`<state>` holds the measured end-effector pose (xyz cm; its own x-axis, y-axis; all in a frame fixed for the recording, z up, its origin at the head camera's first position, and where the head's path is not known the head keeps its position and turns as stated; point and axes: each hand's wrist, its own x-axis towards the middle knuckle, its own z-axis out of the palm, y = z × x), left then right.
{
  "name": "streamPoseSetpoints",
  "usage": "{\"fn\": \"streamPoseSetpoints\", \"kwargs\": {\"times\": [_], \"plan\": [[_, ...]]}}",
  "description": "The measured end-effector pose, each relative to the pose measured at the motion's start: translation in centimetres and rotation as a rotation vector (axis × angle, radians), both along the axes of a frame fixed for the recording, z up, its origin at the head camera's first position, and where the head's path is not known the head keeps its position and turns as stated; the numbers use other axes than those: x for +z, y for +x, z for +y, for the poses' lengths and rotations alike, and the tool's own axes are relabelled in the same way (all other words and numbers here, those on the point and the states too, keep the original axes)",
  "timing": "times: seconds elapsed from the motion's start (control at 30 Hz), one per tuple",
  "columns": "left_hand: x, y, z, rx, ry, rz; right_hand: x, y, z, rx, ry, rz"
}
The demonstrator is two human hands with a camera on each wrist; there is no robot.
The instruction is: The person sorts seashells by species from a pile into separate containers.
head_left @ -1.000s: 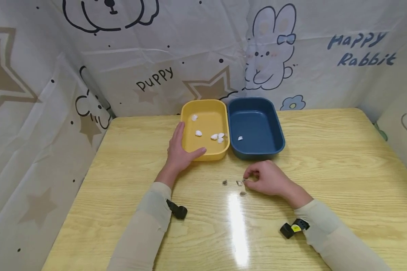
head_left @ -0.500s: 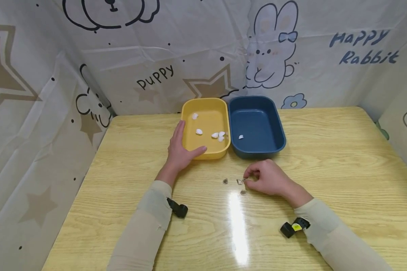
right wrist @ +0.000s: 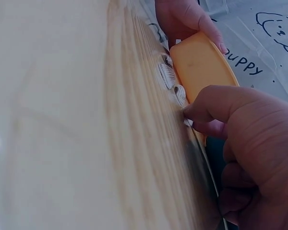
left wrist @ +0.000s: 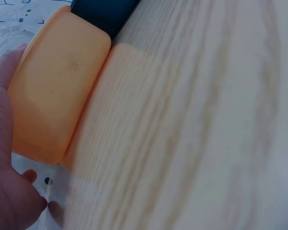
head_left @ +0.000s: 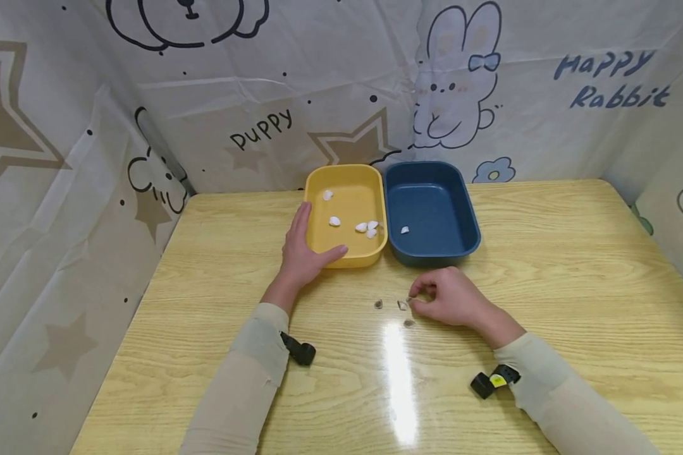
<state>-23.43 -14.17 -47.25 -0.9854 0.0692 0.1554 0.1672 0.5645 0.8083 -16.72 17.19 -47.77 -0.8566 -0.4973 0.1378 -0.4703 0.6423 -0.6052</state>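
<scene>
- The right hand (head_left: 446, 297) is narrowed to a fingertip pinch, thumb and forefinger closing on a small seashell (head_left: 410, 299) at the hand's left side; fingers cover most of it, so its long axis cannot be told.
- A diamond-shaped loose shell (head_left: 402, 305) lies just left of that pinch; another loose shell (head_left: 409, 323) is nearer the person, and a third loose shell (head_left: 378, 304) farther left. All lie closer to the right hand than to the left; the right wrist view shows ribbed, curved surfaces.
- Straight ahead of the pinch stands the blue tub (head_left: 438, 208), rounded-rectangular and smooth, apparently plastic, with one white shell (head_left: 405, 230) inside.
- Just beside it on the left is the yellow tub (head_left: 347, 205), of similar form, with several white shells (head_left: 334, 221) scattered in it.
- The left hand (head_left: 303, 251) is spread wide, fingers along the yellow tub's left side, thumb at its near rim.
- Beneath, the tabletop (head_left: 216, 265) shows pale wood grain and a glossy streak.
</scene>
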Motion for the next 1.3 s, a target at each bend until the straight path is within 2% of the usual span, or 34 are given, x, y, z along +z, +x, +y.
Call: {"fn": "streamPoseSetpoints", "kwargs": {"times": [0.5,0.87,1.3], "plan": [[-0.08,-0.03,-0.05,-0.009,0.0,0.007,-0.02,0.07,-0.05,0.0,-0.017,0.007],[-0.04,-0.09,-0.06,-0.009,-0.001,0.004,0.28,0.14,0.02,-0.013,0.025,-0.015],[-0.04,-0.08,-0.03,-0.012,0.0,0.01,0.74,-0.57,0.27,0.138,0.029,-0.083]]}}
